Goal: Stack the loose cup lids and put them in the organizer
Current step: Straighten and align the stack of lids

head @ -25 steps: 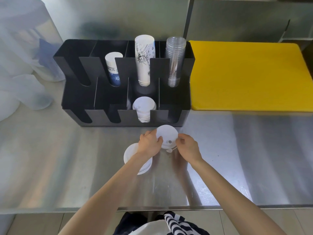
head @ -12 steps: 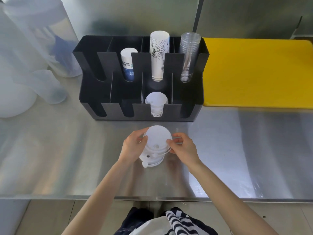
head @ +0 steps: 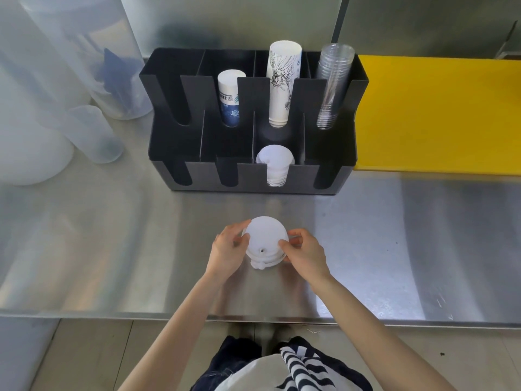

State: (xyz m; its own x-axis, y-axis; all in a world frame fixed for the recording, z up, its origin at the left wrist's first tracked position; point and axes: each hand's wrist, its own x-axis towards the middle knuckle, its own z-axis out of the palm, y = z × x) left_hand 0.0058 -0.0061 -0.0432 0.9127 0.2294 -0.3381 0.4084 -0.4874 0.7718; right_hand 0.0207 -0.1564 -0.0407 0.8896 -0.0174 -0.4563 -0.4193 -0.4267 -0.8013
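Observation:
A small stack of white cup lids [head: 264, 241] rests on the steel counter, in front of the black organizer [head: 248, 142]. My left hand [head: 228, 249] grips the stack's left side and my right hand [head: 306, 251] grips its right side. The top lid faces up and shows a small drink hole. Inside the organizer, another stack of white lids [head: 275, 165] fills the front row's third slot. The other front slots look empty.
The organizer's back row holds a short printed cup stack [head: 229, 98], a tall paper cup stack [head: 282, 83] and clear plastic cups [head: 331, 86]. A yellow cutting board [head: 439, 114] lies to the right. Translucent plastic containers [head: 70, 80] stand at the left.
The single lid held a second ago now sits on top of the lids that lay at the left. Both hands have closed around that one stack.

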